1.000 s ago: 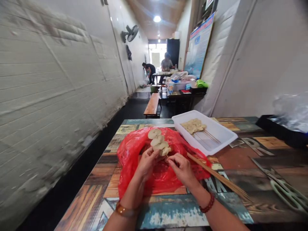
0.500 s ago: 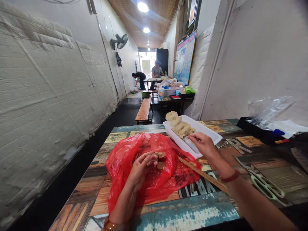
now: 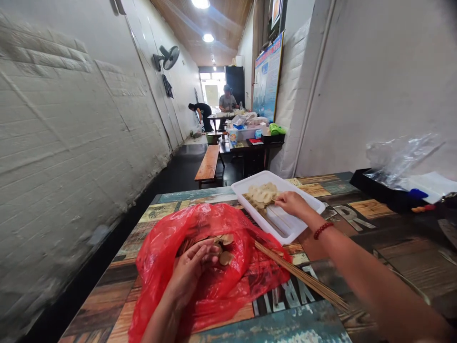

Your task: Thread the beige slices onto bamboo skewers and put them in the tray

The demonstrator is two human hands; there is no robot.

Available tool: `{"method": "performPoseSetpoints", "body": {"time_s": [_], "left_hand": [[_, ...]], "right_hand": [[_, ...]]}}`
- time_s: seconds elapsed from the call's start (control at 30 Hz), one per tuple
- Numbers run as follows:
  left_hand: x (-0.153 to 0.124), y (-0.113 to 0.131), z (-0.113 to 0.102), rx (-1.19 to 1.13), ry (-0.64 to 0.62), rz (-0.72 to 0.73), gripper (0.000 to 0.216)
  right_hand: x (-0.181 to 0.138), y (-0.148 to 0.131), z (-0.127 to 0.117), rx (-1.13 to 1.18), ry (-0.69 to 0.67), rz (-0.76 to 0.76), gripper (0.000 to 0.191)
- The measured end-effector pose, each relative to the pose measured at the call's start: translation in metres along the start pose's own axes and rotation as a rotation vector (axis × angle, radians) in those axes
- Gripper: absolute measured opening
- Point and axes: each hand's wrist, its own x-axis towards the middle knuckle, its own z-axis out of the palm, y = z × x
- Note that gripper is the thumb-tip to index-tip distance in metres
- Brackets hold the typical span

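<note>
My right hand [image 3: 293, 205] is over the white plastic tray [image 3: 233, 183], its fingers pinched on the end of a thin wooden skewer. Pale, round, food slices [image 3: 262, 195] lie bunched at the tray's far left side, and bare stick ends reach from them across the tray floor. My left hand [image 3: 200, 257] is at the mouth of a red plastic bag [image 3: 164, 243], fingers loosely curved and slightly apart. Close to its fingertips, several brownish round slices [image 3: 224, 258] lie inside the bag. Some of them are hidden by the hand and the film.
A bundle of wooden skewers [image 3: 303, 276] lies on the patchwork-print table [image 3: 124, 271], partly against the bag. A black box [image 3: 378, 188] with clear plastic stands at right. Beyond are a bench [image 3: 208, 163], a loaded table [image 3: 250, 145] and two people [image 3: 227, 99] farther off.
My right hand has lowered the slices on the skewer into the tray, where they were raised above its far edge. My left hand stays at the bag. The view has shifted slightly.
</note>
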Motion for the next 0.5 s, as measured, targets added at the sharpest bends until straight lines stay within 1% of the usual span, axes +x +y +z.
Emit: {"method": "performPoseSetpoints", "body": {"time_s": [0.2,0.37,0.5], "left_hand": [[0.002,0.001,0.0,-0.011,0.049,-0.009,0.037],[0.006,-0.001,-0.005,-0.005,0.036,-0.028,0.036],[0.005,0.0,-0.003,-0.007,0.056,-0.03,0.037]], "right_hand": [[0.016,-0.012,0.022,0.004,-0.106,-0.069,0.02],[0.017,-0.014,0.039,-0.016,-0.242,-0.098,0.018],[0.018,-0.013,0.044,-0.017,-0.277,-0.113,0.022]]}}
